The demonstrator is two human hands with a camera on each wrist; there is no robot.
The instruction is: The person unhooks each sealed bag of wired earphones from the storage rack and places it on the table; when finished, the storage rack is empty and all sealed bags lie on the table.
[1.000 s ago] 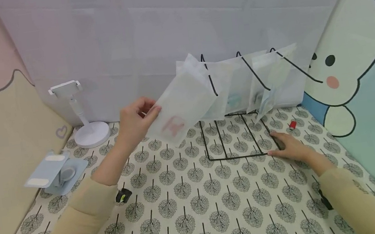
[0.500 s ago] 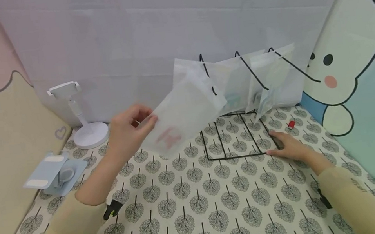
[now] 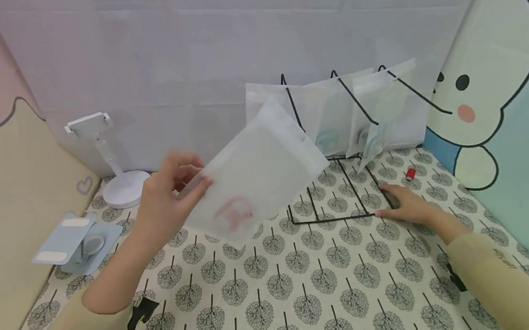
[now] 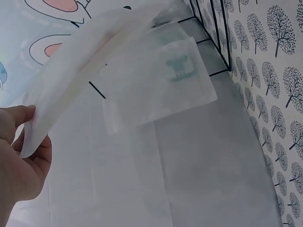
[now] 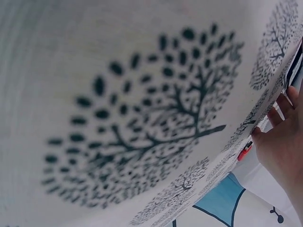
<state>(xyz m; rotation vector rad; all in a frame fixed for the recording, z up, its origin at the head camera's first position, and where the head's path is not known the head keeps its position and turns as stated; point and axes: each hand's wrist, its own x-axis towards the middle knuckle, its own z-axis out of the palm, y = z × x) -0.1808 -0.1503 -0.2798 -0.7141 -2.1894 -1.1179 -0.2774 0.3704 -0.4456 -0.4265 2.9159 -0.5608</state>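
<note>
My left hand [image 3: 161, 198] pinches the lower left edge of a frosted zip bag [image 3: 265, 170] between thumb and fingers. A small pinkish-red item [image 3: 234, 213] shows blurred through the bag; its kind cannot be made out. The bag hangs tilted in the air, in front of a black wire rack [image 3: 344, 217], and overlaps the tip of the rack's left hook. My right hand [image 3: 407, 204] rests on the front right corner of the rack's base, thumb and fingers spread and touching the wire. Other frosted bags [image 3: 388, 98] hang from the hooks, one holding a teal item [image 4: 181, 67].
A white phone stand [image 3: 128, 189] stands at the back left, with a light blue folding stand [image 3: 79, 242] in front of it. To the right of the rack lies a small red object [image 3: 410, 173]. A tree-patterned cloth [image 3: 283, 307] covers the table; printed curtains border the sides.
My left hand has drawn the frosted zip bag leftward and down, away from the bags on the rack. The right hand has stayed on the rack's base.
</note>
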